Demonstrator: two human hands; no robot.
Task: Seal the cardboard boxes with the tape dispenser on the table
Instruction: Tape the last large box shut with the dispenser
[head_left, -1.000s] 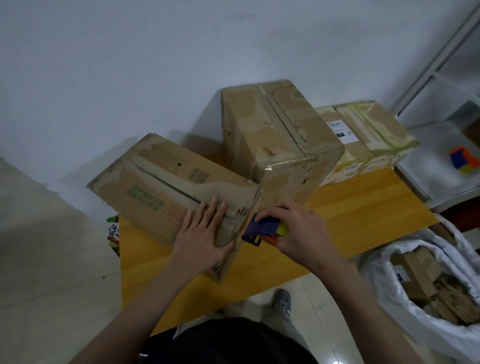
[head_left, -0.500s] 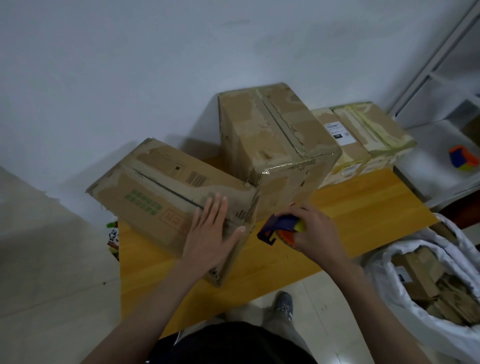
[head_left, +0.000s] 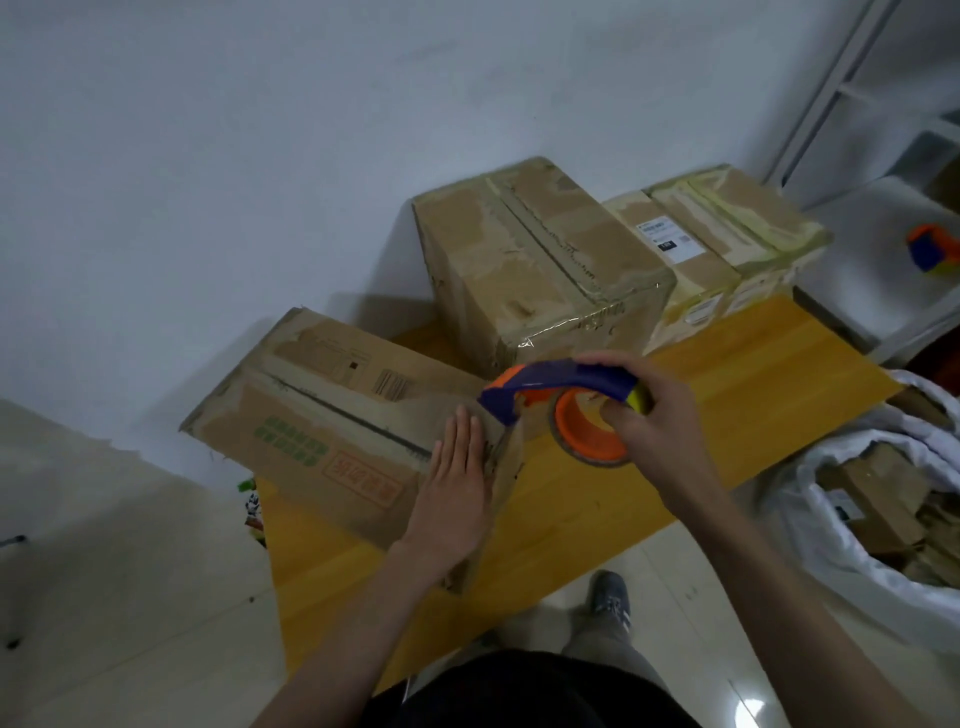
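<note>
head view: unreadable red-stamped box (head_left: 332, 415)

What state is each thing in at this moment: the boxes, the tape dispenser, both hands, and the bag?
Low brown cardboard box with green print: flaps closed, centre seam looks untaped.
Tall brown cardboard box: upright, taped shut.
Two pale cardboard boxes with white labels: taped shut.
Blue and orange tape dispenser: lifted, its front end at the low box's end.
Left hand: flat on the low box.
Right hand: grips the dispenser.
White plastic bag: open, holding cardboard scraps.

Left hand (head_left: 457, 496) flat, fingers straight and together, palm down, forearm extended forward. Right hand (head_left: 647, 415) raised, fingers curled in a closed grip, thumb tucked under.
</note>
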